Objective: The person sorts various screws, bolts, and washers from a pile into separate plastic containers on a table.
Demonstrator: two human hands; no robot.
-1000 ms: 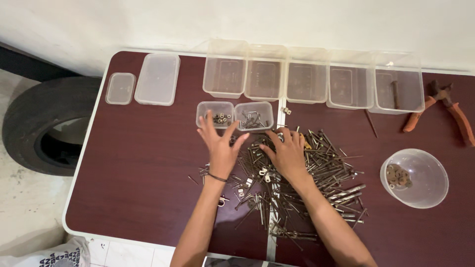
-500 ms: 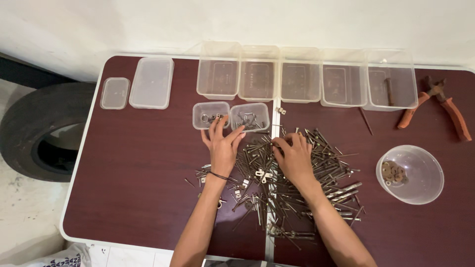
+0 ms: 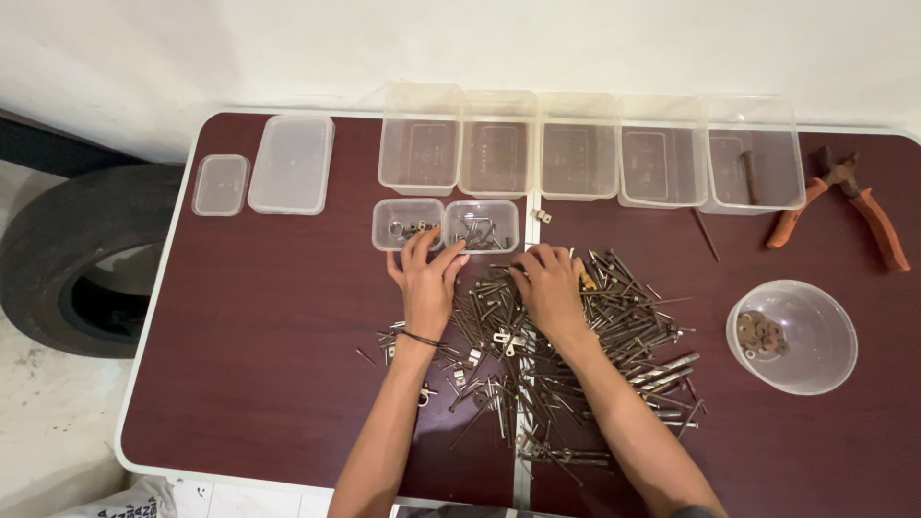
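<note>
Lids (image 3: 291,164): two, flat at far left, clear of the work.
Small tubs (image 3: 408,223): directly ahead of the fingers, within reach.
Left hand (image 3: 425,286): fingers loosely spread, flat on the pile edge; grasp cannot be told.
Fastener pile (image 3: 614,321): table centre, under both hands.
Right hand (image 3: 550,288): fingers curled into the pile; contents hidden.
Pliers (image 3: 844,206): far right, idle.

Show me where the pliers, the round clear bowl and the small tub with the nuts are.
pliers (image 3: 878,225): head view, on the orange handle nearest the table's right edge.
round clear bowl (image 3: 815,360): head view, on its bare inner wall.
small tub with the nuts (image 3: 384,237): head view, on its near left rim.
</note>
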